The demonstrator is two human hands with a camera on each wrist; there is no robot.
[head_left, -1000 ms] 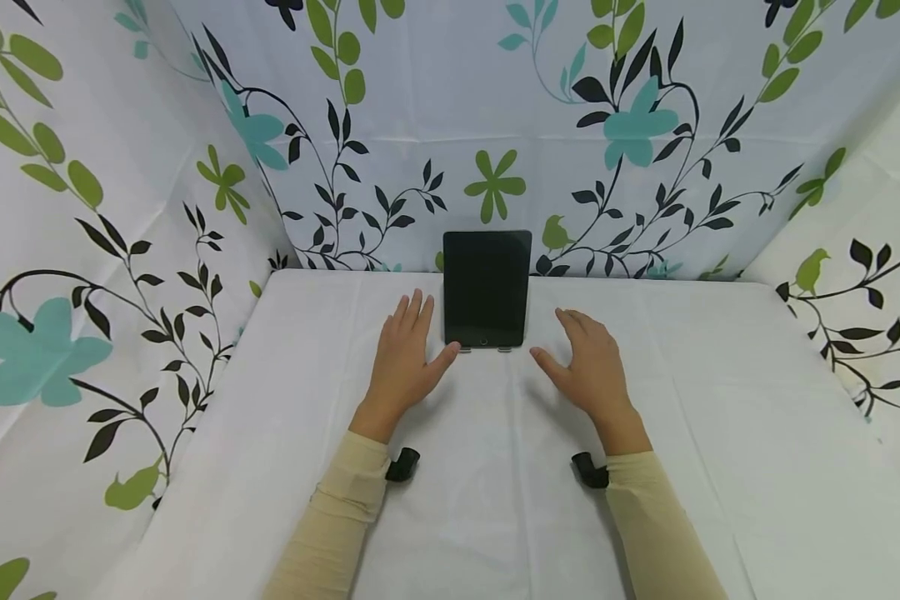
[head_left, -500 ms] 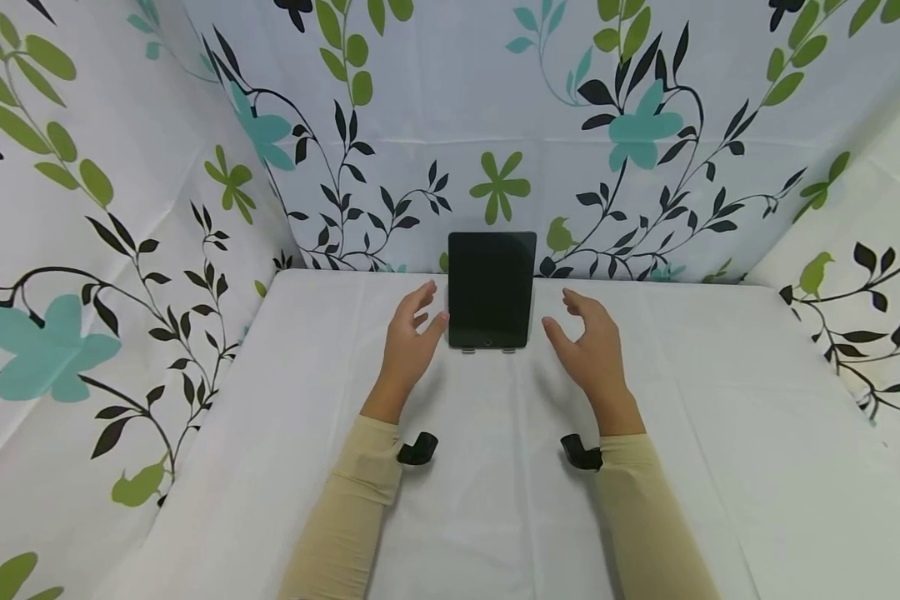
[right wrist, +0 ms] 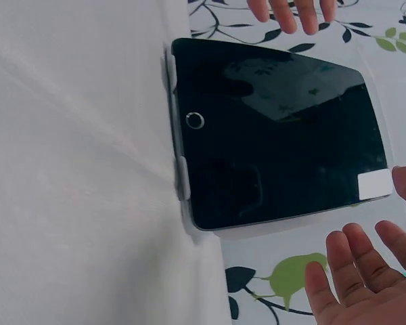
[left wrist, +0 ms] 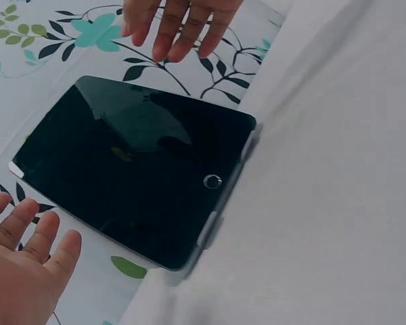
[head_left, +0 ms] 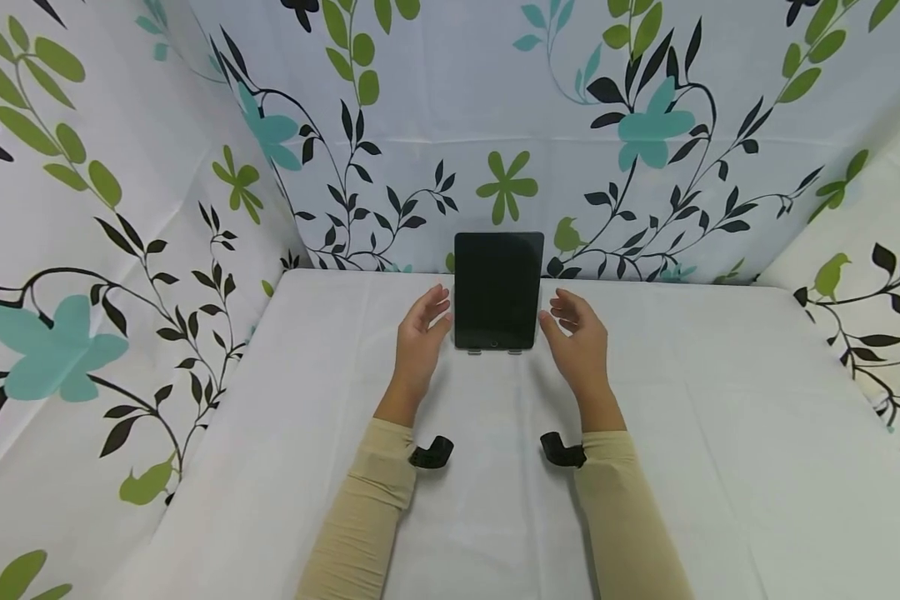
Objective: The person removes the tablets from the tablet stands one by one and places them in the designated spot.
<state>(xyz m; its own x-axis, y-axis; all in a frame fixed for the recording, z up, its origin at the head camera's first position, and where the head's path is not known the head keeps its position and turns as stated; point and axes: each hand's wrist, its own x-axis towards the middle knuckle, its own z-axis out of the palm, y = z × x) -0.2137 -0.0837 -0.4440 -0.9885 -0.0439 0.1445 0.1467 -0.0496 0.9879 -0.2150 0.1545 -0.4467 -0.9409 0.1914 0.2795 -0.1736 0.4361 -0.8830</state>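
A black tablet (head_left: 498,292) with a dark screen and a round home button stands propped upright at the back of the white table, its lower edge resting in two small stand lips. The left hand (head_left: 421,333) is close beside its left edge, fingers loosely bent and holding nothing. On the other side, the right hand (head_left: 576,337) is at the right edge, thumb near the frame, also holding nothing. Both wrist views show the tablet (left wrist: 142,169) between the two hands, with gaps between the fingers and its sides. In the right wrist view a white patch (right wrist: 375,184) covers one screen corner.
The table is covered by a white cloth (head_left: 682,375) with faint creases. Behind and at the sides hangs a white curtain (head_left: 420,100) printed with leaves, flowers and birds. A small black wrist camera (head_left: 431,452) sits on the left sleeve, another black camera (head_left: 562,451) on the right.
Both hands have moved in toward the tablet's sides, and their fingers have gone from spread to loosely bent. The tablet stays on its stand; the head view has shifted slightly.
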